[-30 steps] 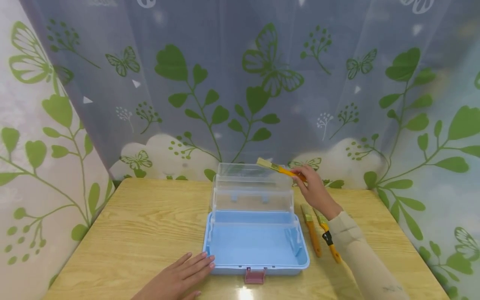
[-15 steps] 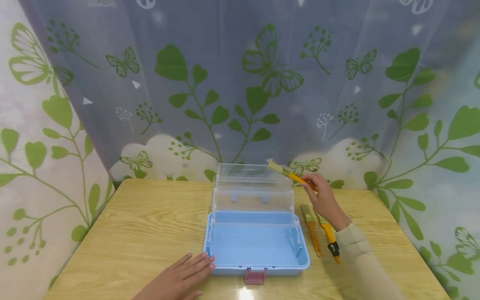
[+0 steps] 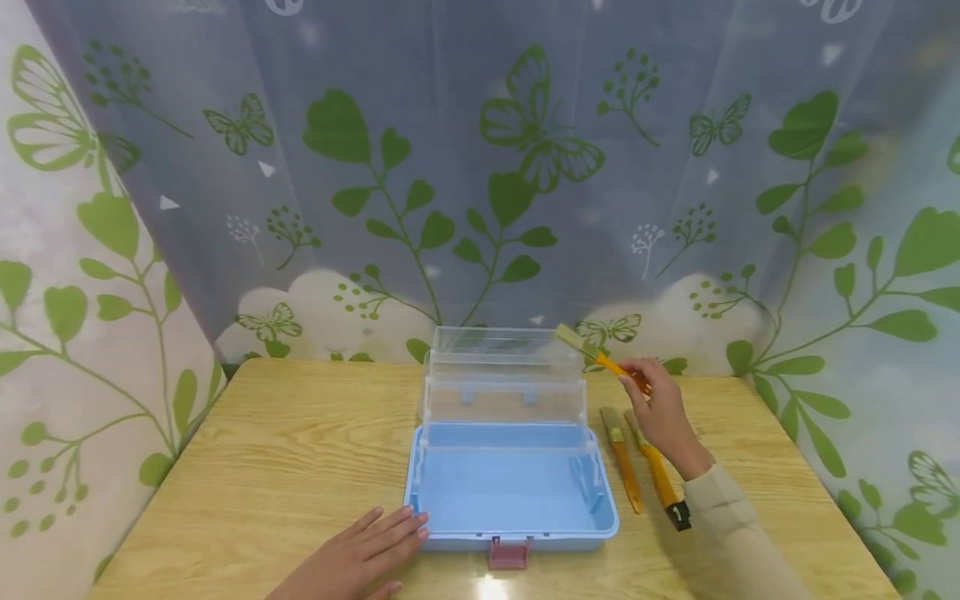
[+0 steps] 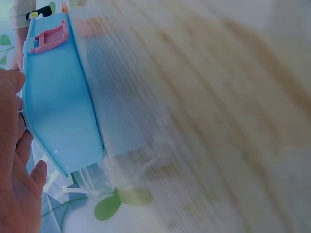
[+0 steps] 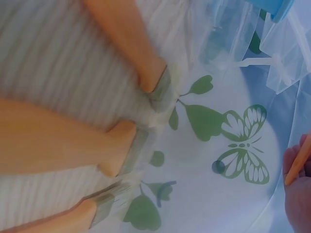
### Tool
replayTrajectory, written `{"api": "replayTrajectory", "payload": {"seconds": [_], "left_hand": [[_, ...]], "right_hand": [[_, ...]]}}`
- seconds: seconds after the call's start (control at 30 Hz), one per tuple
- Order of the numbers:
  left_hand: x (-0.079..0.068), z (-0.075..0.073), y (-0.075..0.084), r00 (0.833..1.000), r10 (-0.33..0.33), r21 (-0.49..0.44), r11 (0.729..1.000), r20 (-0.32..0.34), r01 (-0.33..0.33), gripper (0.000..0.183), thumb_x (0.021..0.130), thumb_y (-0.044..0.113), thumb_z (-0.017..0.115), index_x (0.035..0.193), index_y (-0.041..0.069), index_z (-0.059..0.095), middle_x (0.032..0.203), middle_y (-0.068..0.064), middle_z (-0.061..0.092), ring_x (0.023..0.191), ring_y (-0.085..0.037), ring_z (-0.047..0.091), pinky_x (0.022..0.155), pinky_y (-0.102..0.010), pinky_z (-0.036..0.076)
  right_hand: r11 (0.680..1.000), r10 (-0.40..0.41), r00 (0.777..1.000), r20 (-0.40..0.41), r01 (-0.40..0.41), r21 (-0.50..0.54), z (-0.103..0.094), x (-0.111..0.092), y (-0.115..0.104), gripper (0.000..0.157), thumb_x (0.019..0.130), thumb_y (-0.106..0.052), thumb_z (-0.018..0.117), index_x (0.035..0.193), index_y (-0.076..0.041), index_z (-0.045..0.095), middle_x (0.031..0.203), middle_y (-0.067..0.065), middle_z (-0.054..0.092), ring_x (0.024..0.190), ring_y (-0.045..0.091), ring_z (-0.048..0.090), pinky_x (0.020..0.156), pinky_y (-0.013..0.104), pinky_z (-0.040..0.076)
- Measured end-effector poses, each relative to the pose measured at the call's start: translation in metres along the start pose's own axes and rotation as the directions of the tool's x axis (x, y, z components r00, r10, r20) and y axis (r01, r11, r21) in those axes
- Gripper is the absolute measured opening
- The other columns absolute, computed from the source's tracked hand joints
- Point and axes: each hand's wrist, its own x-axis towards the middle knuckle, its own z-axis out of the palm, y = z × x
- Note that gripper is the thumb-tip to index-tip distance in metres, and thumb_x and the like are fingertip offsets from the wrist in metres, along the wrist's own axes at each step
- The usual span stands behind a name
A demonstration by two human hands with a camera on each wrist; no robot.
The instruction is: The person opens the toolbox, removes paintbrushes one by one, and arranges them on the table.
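Note:
In the head view my right hand (image 3: 663,417) holds a flat paintbrush (image 3: 600,358) by its orange handle, pale bristles pointing up and left. It is raised beyond the right rear corner of the open storage box (image 3: 513,492), which has a light-blue base and a pink latch (image 3: 509,554). My left hand (image 3: 360,558) lies with fingers straight, fingertips at the box's front left corner; the left wrist view shows these fingers (image 4: 14,131) along the blue wall (image 4: 63,97). At the right wrist view's edge, the right hand (image 5: 297,199) grips the orange handle (image 5: 299,160).
Right of the box, two paintbrushes (image 3: 621,458) lie on the wooden table (image 3: 300,442). Three brushes (image 5: 63,138) show in the right wrist view. Clear trays and a lid (image 3: 506,375) stand raised behind the base. A leaf-and-butterfly curtain (image 3: 450,167) hangs behind the table.
My right hand has moved right and back toward me, carrying the paintbrush away from above the raised clear lid. The left hand has stayed at the box's front left corner.

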Motion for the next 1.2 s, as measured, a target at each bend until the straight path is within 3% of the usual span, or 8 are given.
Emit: {"api": "replayTrajectory", "payload": {"seconds": [0.43, 0.8, 1.2], "left_hand": [[0.0, 0.003, -0.001, 0.999, -0.008, -0.022, 1.0, -0.036, 0.007, 0.071, 0.097, 0.036, 0.068, 0.156, 0.008, 0.041, 0.158, -0.008, 0.046, 0.157, -0.012, 0.011, 0.127, -0.025, 0.0], [0.003, 0.003, 0.0, 1.0, -0.01, -0.04, 0.999, -0.026, 0.009, 0.072, 0.095, 0.036, 0.07, 0.155, 0.007, 0.042, 0.158, -0.008, 0.045, 0.157, -0.01, 0.007, 0.126, -0.024, -0.003], [-0.002, 0.006, -0.002, 0.998, 0.005, -0.008, 1.0, -0.055, -0.005, 0.075, 0.098, 0.041, 0.065, 0.159, 0.009, 0.034, 0.165, -0.003, 0.033, 0.157, -0.011, 0.008, 0.126, -0.024, -0.001]], "right_hand": [[0.998, 0.019, 0.995, -0.1, -0.025, -0.065, -0.015, -0.026, 0.009, 0.018, 0.092, 0.011, 0.066, 0.11, 0.008, 0.067, 0.096, 0.018, 0.063, 0.081, 0.007, 0.049, 0.073, 0.007, 0.039], [0.987, 0.093, 0.992, -0.089, -0.104, -0.121, -0.025, -0.053, 0.007, 0.016, 0.093, 0.009, 0.066, 0.109, 0.008, 0.066, 0.096, 0.017, 0.063, 0.08, 0.009, 0.047, 0.072, 0.007, 0.037], [0.972, 0.147, 0.984, -0.102, -0.163, -0.168, -0.038, -0.072, 0.002, 0.016, 0.093, 0.009, 0.066, 0.109, 0.01, 0.067, 0.098, 0.02, 0.064, 0.084, 0.009, 0.052, 0.074, 0.002, 0.038]]}}
